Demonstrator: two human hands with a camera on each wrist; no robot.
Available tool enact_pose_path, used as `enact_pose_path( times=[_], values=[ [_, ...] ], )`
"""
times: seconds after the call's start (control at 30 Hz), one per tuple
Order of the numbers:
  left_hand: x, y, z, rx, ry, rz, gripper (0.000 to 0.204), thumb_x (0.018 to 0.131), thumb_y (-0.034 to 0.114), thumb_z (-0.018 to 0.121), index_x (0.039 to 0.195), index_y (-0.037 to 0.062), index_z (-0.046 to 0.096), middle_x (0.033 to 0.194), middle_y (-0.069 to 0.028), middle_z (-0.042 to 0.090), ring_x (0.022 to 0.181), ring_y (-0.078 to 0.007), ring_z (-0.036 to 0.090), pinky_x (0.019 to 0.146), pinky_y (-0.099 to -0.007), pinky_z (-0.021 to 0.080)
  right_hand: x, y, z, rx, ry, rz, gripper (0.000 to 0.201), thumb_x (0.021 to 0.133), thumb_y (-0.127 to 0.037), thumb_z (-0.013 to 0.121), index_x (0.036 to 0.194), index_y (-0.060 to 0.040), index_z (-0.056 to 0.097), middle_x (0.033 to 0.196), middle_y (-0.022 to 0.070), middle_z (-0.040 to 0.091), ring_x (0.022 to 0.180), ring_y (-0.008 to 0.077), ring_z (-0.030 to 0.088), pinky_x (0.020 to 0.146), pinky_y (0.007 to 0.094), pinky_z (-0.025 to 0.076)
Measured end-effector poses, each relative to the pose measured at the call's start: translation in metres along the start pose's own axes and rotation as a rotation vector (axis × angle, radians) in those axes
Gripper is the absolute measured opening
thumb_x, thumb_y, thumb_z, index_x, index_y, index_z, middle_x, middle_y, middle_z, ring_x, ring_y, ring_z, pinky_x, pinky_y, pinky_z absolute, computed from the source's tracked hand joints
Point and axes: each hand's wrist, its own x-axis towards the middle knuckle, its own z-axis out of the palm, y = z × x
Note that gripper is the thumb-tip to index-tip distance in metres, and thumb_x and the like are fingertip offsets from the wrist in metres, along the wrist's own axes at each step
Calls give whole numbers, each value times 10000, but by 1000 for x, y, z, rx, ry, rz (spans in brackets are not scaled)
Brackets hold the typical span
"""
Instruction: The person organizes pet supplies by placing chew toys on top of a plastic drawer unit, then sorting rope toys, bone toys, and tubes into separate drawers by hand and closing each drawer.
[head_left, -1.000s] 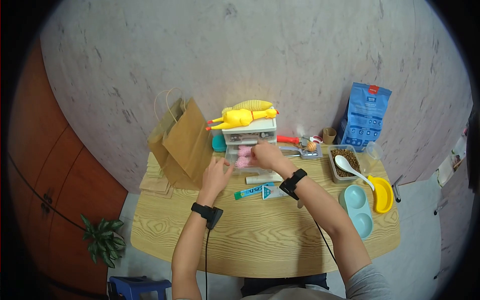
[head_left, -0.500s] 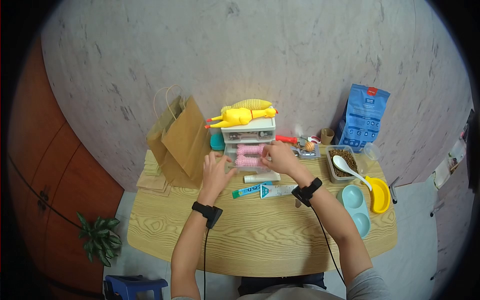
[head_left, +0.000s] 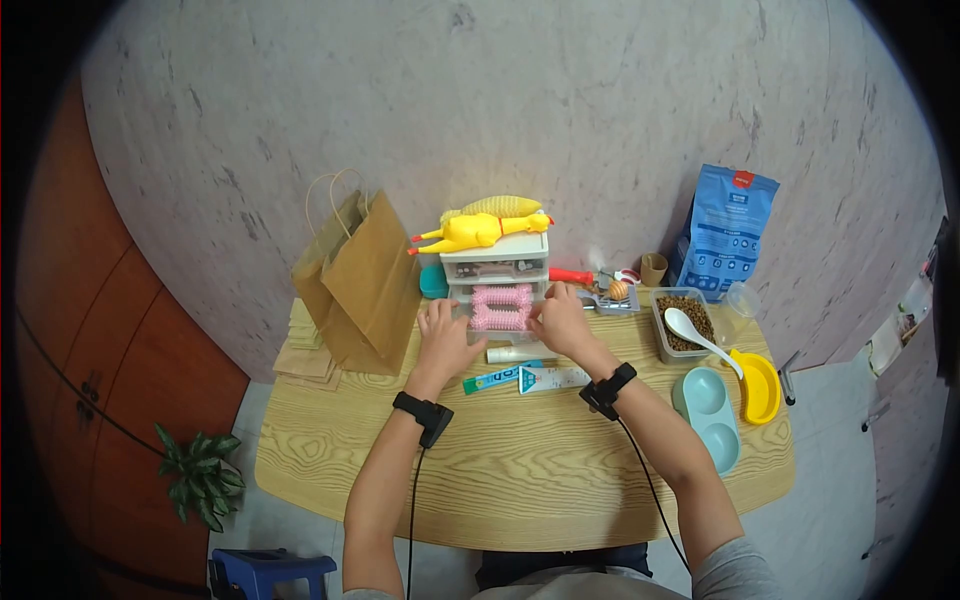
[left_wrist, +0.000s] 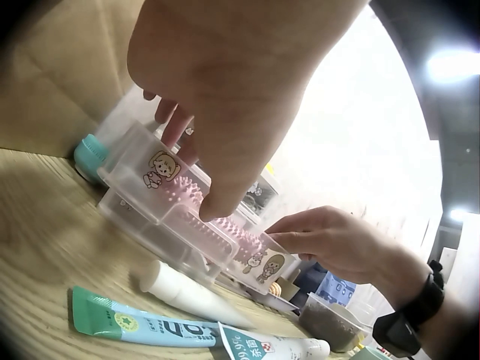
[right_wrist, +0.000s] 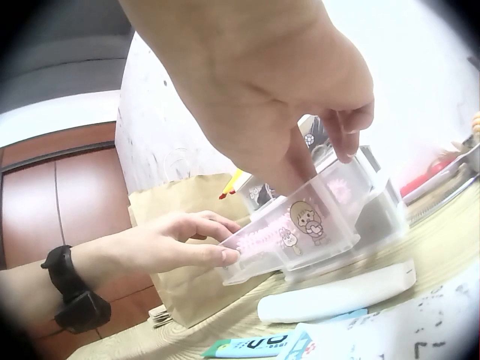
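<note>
A clear plastic drawer [head_left: 480, 338] stands pulled out from the low part of a small white drawer unit [head_left: 512, 256]. Pink spiky bone-shaped chew toys [head_left: 500, 318] lie inside it. My left hand [head_left: 447, 340] grips the drawer's left side, thumb at the front edge and fingers over the side wall. On the opposite side, my right hand [head_left: 565, 322] holds the right wall between thumb and fingers. Cartoon stickers [right_wrist: 306, 223] show on the drawer front in both wrist views. The hands hide parts of the side walls.
A yellow rubber chicken [head_left: 480, 231] lies on the unit. Left of it stands a paper bag [head_left: 368, 285]. Tubes, including a white one [head_left: 520, 353], lie in front. At right are a kibble box [head_left: 690, 345], a blue food bag [head_left: 725, 235] and a double bowl [head_left: 707, 420].
My right hand has drawn back from the pink chew toys to the drawer's right wall. My left hand has moved slightly right, onto the drawer's left side. The toys now lie in full view.
</note>
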Motion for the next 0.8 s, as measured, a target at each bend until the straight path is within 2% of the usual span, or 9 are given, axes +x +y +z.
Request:
enact_pose_path(
  times=[0.13,0.23,0.33,0.43,0.5,0.63,0.7,0.73,0.8],
  values=[
    [-4,-1,6,-1,49,21,408,793,362,738,948,-15,751,1300,-181,521,1275,-334,388,1074,-509,275,2,-1,3,-82,7,49,174,791,-251,770,871,-100,803,1020,172,609,1091,344,529,945,421,469],
    [-5,-3,4,8,56,21,392,798,345,742,953,-15,742,1297,-190,521,1271,-336,400,1057,-509,296,-2,-1,-9,7,-51,19,290,793,-293,764,904,-25,745,1101,211,601,1101,377,557,891,474,499],
    [-5,0,-12,-24,16,-17,456,792,308,770,1106,-10,680,1301,-203,514,1261,-344,411,1043,-483,339,-11,-6,-24,175,-61,83,355,812,-335,766,922,-3,705,1081,224,600,1076,374,570,900,453,501],
    [-5,-5,-14,-74,45,-180,559,785,304,802,1228,34,594,1292,-199,542,1231,-346,474,1019,-432,412,-18,-2,-26,217,82,53,374,828,-385,776,944,-39,693,962,214,644,938,361,627,822,423,511],
    [-7,-17,-6,-161,13,-248,604,781,286,827,1246,36,534,1192,-196,604,1084,-337,573,939,-423,475,-20,-3,-34,175,-168,241,370,821,-391,771,907,-36,705,926,227,687,883,381,672,754,437,540],
    [-8,-21,-10,-307,-62,-336,535,785,271,834,1158,13,549,1154,-207,640,1075,-366,624,877,-436,504,-19,2,-34,145,-283,195,375,832,-388,769,842,-18,712,807,208,703,790,391,690,688,466,538],
    [-10,-31,4,-371,-13,-341,492,775,262,852,1094,12,575,1026,-163,687,871,-265,670,786,-376,540,-21,1,-32,150,-237,155,377,857,-382,748,804,-10,715,779,213,699,794,394,690,705,484,534],
    [-9,-34,11,-370,-21,-343,492,775,262,852,1094,12,575,1026,-163,687,871,-265,670,786,-376,540,-19,2,-29,154,-242,160,377,857,-382,748,804,-10,715,779,213,699,794,394,690,705,484,534],
    [-3,-41,23,-437,12,-399,406,786,206,835,1043,12,587,949,-187,695,933,-362,672,794,-435,529,-11,5,-25,103,-211,197,367,876,-371,730,826,-8,718,837,229,705,818,398,692,720,499,529]
  ],
)
